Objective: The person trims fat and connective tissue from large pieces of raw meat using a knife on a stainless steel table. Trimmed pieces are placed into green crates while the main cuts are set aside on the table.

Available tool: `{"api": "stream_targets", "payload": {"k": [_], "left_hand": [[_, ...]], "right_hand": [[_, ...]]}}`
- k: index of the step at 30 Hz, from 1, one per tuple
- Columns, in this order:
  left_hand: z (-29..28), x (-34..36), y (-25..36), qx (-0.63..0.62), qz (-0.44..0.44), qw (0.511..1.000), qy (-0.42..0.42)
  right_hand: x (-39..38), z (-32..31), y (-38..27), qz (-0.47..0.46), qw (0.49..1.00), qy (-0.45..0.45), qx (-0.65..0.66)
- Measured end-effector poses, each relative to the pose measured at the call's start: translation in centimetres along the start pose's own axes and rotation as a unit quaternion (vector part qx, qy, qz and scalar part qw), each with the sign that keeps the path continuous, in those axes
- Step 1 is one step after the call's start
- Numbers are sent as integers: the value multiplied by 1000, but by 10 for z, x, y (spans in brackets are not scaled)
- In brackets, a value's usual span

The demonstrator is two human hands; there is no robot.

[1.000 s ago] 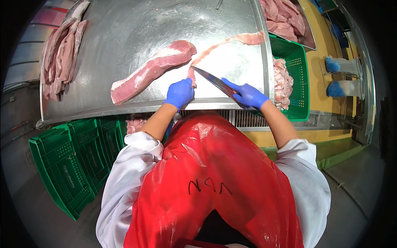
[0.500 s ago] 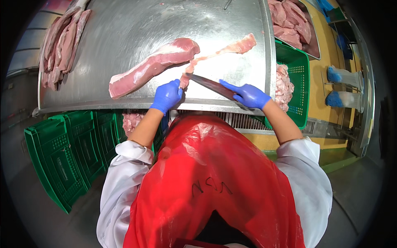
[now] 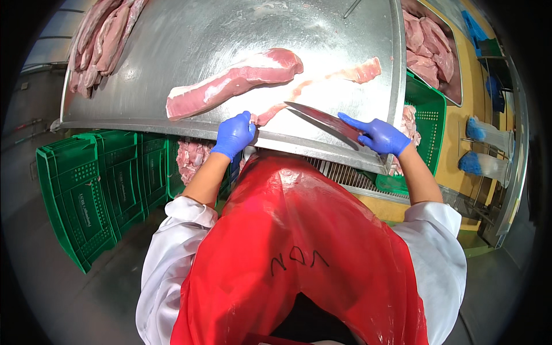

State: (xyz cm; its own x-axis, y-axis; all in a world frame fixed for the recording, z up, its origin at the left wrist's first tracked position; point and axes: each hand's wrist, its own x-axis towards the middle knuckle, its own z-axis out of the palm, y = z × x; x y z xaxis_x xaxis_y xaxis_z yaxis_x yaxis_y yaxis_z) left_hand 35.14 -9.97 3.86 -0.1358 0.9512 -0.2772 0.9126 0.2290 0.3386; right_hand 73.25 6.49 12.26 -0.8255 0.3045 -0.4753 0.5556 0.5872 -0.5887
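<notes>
My left hand (image 3: 235, 135), in a blue glove, pinches the near end of a long thin strip of meat trimming (image 3: 313, 84) at the table's front edge. The strip runs away to the right across the metal. In my blue-gloved right hand (image 3: 382, 135) is a knife (image 3: 325, 122), its handle hidden in my grip and the index finger stretched along its back. The blade points left, its tip close to the strip; I cannot tell whether they touch. A long pink piece of pork loin (image 3: 234, 84) lies beyond my left hand, apart from both hands.
The steel table (image 3: 190, 40) carries a pile of long meat pieces (image 3: 103, 46) at far left. To the right stand a tray of meat (image 3: 428, 46) and a green crate (image 3: 431, 109) with trimmings. More green crates (image 3: 86, 190) stand below left, near meat scraps (image 3: 192, 160).
The knife has moved right, away from my left hand, along with my right hand. My left hand keeps its hold on the strip's near end. The whole view has shifted and turned a little.
</notes>
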Motion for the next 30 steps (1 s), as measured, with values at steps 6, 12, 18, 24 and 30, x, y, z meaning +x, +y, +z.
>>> {"api": "stream_targets", "payload": {"k": [6,12,18,24,30], "left_hand": [[3,3,18,-78,70,994,11],[-36,38,55,-136,91,979,119],[-103,-42,-88,-195,-25,958,211],[-14,-179,-267,-56,-375,925,31],[-42,-145,-221,-89,-303,946,69]], "right_hand": [[101,53,-32,39,998,-31,42],[166,68,-65,10,997,-12,-82],[62,59,-26,67,960,18,271],[181,47,-28,-23,679,327,657],[168,40,145,-30,542,645,537]]}}
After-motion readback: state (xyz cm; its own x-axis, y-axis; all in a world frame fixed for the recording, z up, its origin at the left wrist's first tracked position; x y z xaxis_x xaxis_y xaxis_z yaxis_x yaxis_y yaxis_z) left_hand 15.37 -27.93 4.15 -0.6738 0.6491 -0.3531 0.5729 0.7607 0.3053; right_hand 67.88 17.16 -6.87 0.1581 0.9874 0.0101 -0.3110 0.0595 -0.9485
